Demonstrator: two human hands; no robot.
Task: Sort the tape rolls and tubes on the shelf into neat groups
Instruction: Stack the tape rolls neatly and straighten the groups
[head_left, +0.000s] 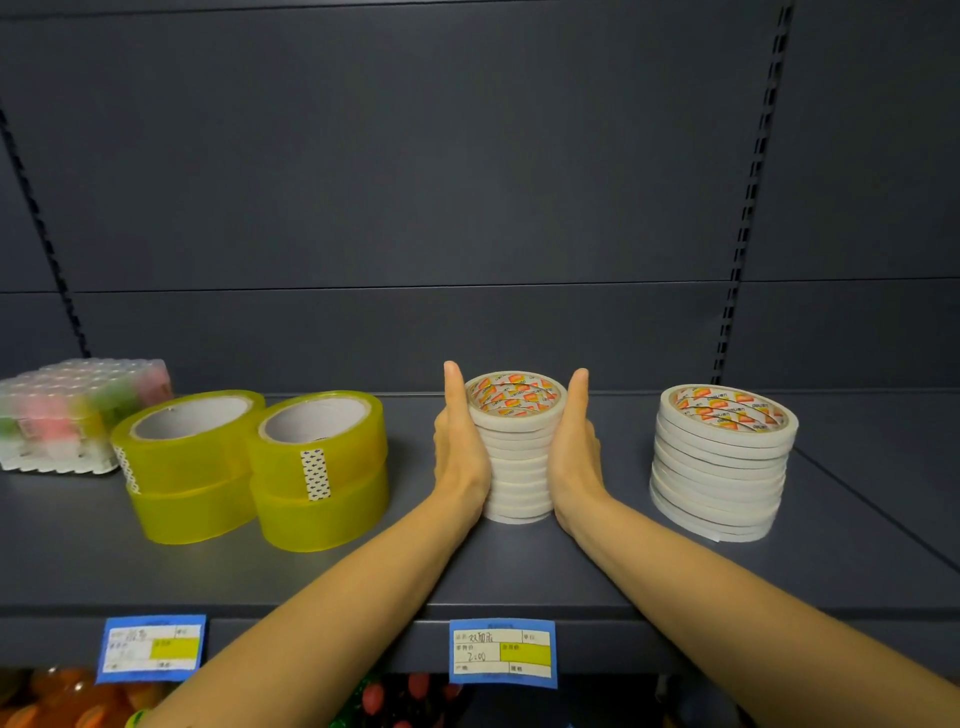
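Observation:
A stack of several thin white tape rolls (517, 457) stands in the middle of the dark shelf (363, 571). My left hand (460, 447) presses flat against its left side and my right hand (574, 449) against its right side, fingers straight and pointing up. A wider stack of the same white rolls (722, 462) stands apart to the right. Left of my hands, yellow tape rolls form two stacks of two, one (184, 467) beside the other (319, 467). A clear pack of coloured tubes (67, 415) lies at the far left.
The shelf's grey back panel (467, 208) rises right behind the stacks. Two blue price labels, one (150, 648) left and one (503, 652) at the middle, hang on the front edge. Coloured goods (78, 701) show on the shelf below.

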